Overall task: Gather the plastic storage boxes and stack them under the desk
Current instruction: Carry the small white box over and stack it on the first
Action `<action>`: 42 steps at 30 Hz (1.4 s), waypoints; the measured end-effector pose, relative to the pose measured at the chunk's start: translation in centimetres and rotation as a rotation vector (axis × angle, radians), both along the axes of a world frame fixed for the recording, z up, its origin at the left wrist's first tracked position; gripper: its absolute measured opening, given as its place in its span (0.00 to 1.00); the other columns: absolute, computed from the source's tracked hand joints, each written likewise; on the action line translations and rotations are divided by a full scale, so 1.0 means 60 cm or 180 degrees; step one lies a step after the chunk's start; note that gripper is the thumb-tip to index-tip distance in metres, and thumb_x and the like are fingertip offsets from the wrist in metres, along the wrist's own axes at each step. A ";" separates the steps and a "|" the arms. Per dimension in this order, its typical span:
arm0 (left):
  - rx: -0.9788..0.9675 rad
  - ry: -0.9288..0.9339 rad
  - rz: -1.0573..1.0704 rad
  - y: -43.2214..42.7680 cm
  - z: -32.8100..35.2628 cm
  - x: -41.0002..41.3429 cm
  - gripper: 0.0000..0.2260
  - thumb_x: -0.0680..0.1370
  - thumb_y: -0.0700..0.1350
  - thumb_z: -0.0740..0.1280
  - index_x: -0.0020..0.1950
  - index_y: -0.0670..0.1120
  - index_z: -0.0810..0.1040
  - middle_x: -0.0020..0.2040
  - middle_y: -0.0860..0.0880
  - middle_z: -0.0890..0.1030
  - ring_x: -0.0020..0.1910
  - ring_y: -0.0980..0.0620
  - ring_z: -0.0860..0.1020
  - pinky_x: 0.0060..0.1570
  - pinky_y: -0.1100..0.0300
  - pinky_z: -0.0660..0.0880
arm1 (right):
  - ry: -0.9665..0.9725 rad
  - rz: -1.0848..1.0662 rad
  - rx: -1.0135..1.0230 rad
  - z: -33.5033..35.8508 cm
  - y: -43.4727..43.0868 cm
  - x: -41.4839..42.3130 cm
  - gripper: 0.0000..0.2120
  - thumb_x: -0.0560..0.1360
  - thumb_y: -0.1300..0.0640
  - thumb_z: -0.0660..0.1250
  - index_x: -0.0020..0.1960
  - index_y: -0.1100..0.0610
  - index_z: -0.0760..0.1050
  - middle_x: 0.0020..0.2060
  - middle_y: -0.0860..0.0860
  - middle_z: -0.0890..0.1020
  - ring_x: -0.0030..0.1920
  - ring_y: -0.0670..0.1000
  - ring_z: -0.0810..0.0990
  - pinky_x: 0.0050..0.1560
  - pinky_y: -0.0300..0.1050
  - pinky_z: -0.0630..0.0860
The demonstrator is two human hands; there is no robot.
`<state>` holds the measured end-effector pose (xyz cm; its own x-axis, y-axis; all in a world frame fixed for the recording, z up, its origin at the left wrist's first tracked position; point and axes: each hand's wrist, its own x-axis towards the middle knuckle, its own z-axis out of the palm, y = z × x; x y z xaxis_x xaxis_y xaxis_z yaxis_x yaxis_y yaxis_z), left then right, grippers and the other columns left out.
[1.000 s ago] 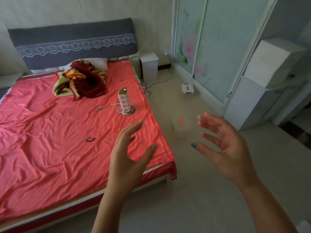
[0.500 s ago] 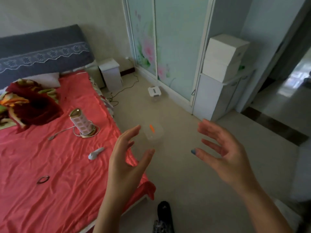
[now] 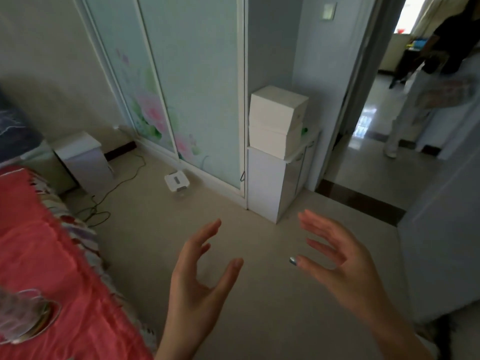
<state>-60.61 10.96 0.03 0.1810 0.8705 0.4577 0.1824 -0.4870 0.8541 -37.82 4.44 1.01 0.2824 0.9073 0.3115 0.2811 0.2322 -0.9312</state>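
Observation:
A small clear plastic storage box with a white lid [image 3: 177, 181] sits on the floor against the sliding wardrobe. My left hand [image 3: 197, 284] and my right hand [image 3: 340, 261] hover over the bare floor in front of me, palms facing each other, fingers spread, holding nothing. A faint translucent shape shows on the floor behind my left hand's fingers; I cannot tell what it is. Both hands are well short of the lidded box.
A bed with a red cover [image 3: 44, 261] fills the left. A white nightstand [image 3: 83, 162] and a cable [image 3: 117, 183] lie beyond it. Two white boxes [image 3: 278, 118] stand on a white cabinet [image 3: 270, 185]. A person [image 3: 420, 94] stands past the open doorway on the right.
The view has swung right: the bed slid to the left edge and the doorway came into sight. Both hands keep the same open pose.

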 end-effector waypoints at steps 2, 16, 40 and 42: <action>-0.0006 0.0010 -0.0055 0.044 0.000 0.013 0.25 0.71 0.53 0.72 0.67 0.57 0.73 0.66 0.57 0.77 0.67 0.53 0.75 0.63 0.60 0.73 | 0.0031 -0.0073 0.0053 0.003 0.040 0.009 0.35 0.64 0.70 0.78 0.65 0.46 0.74 0.63 0.40 0.80 0.64 0.42 0.78 0.60 0.35 0.75; -0.0120 0.0100 0.0162 0.358 -0.018 0.089 0.25 0.71 0.53 0.71 0.67 0.56 0.73 0.66 0.59 0.77 0.67 0.56 0.75 0.62 0.67 0.71 | 0.0047 0.0005 -0.0068 -0.016 0.374 0.099 0.32 0.64 0.60 0.78 0.66 0.45 0.74 0.62 0.40 0.80 0.64 0.42 0.78 0.60 0.36 0.76; -0.0294 0.0222 0.1332 0.849 -0.025 0.186 0.24 0.71 0.50 0.73 0.67 0.56 0.73 0.65 0.61 0.77 0.67 0.59 0.74 0.63 0.66 0.71 | -0.0224 0.0953 -0.0310 -0.004 0.996 0.246 0.33 0.63 0.52 0.76 0.67 0.45 0.73 0.60 0.34 0.79 0.62 0.36 0.76 0.53 0.28 0.75; -0.0353 0.0213 0.1421 0.894 -0.034 0.171 0.24 0.71 0.50 0.73 0.66 0.56 0.73 0.65 0.62 0.77 0.67 0.59 0.74 0.62 0.68 0.71 | -0.0226 0.1025 -0.0332 -0.013 1.048 0.235 0.33 0.63 0.52 0.75 0.67 0.46 0.73 0.61 0.35 0.79 0.63 0.37 0.77 0.54 0.28 0.75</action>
